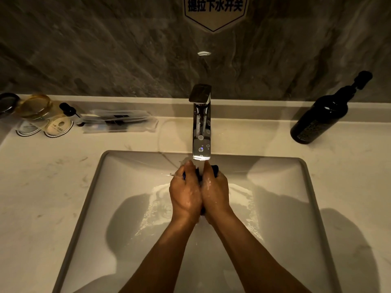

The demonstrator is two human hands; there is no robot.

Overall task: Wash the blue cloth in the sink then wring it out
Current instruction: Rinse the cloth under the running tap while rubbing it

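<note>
Two bare forearms reach up from the near edge over the sink [292,208], where shallow water ripples on the white bottom. The left hand [184,192] and right hand [215,192] are pressed side by side at the far middle of the basin, wet, each grip curled round the blue cloth [215,170], which is bunched between the palms so only dark scraps show at the fingertips and by the wrists. Water runs from the tap [201,123] straight onto the hands. Farther back on the worktop [42,187], glasses [36,106] on paper coasters and a clear packet [120,121] sit at the far left corner; a dark pump bottle [321,117] stands toward the far right. A sign [214,11] hangs on the stone wall behind.
</note>
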